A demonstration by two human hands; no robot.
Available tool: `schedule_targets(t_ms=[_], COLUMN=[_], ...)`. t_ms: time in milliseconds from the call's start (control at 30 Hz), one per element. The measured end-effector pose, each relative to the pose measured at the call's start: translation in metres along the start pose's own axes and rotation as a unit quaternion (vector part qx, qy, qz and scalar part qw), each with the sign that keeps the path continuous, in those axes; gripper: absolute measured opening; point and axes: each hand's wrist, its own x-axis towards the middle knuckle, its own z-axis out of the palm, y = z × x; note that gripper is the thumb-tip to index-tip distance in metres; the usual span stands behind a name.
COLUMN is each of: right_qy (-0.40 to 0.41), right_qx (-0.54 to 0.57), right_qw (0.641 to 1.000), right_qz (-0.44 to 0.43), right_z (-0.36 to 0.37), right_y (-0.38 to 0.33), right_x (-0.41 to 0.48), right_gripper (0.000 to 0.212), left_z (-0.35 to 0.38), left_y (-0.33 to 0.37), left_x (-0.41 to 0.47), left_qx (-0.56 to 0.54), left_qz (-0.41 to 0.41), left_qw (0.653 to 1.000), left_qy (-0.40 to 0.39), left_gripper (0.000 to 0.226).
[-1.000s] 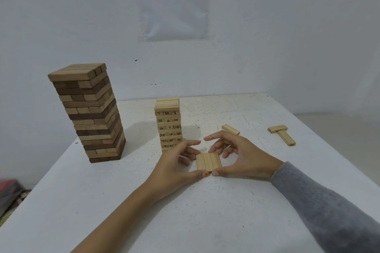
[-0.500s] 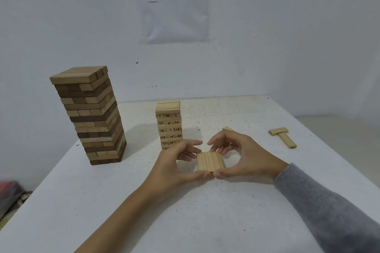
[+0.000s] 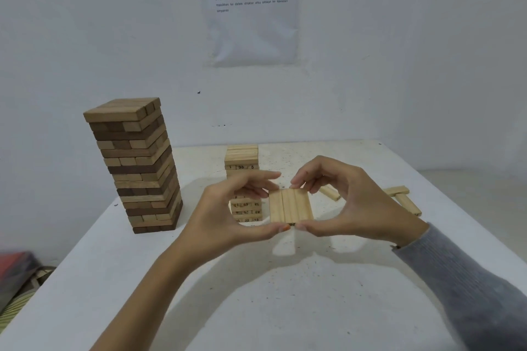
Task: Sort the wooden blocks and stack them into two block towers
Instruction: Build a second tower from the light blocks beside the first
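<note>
A flat row of pale wooden blocks [image 3: 290, 206] is held side by side in the air above the white table [image 3: 285, 293]. My left hand [image 3: 228, 208] and my right hand [image 3: 350, 199] pinch it together, thumbs under its near edge and fingers over its far edge. Just behind my left hand stands a short pale tower of numbered blocks [image 3: 242, 162], partly hidden by my fingers. A taller tower of mixed dark and light blocks [image 3: 137, 165] stands at the left.
One loose pale block [image 3: 329, 192] lies behind my right hand. Two more loose blocks [image 3: 402, 196] lie in a T at the right, near the table edge. A printed sheet [image 3: 251, 6] hangs on the wall. Cloth lies on the floor at the left.
Both hands have lifted the row of pale blocks off the table and carried it a little toward the pale tower. The towers and loose blocks have not moved.
</note>
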Motion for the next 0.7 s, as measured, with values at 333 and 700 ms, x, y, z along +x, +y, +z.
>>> schedule_targets(t_ms=[333, 700], right_qy=[0.019, 0.015], right_qx=[-0.015, -0.027], right_qw=[0.999, 1.0], right_qz=[-0.047, -0.007], right_z=[-0.011, 0.007], right_y=[-0.025, 0.002], right_x=[0.07, 0.117], right_gripper=[0.045, 0.033], left_z=[-0.049, -0.06], left_y=[0.009, -0.024], left_x=[0.039, 0.051], left_qx=[0.003, -0.028], left_qz=[0.021, -0.059], left_qw=[0.998, 0.993], left_qy=[0.062, 0.096], left_gripper=[0.061, 0.033])
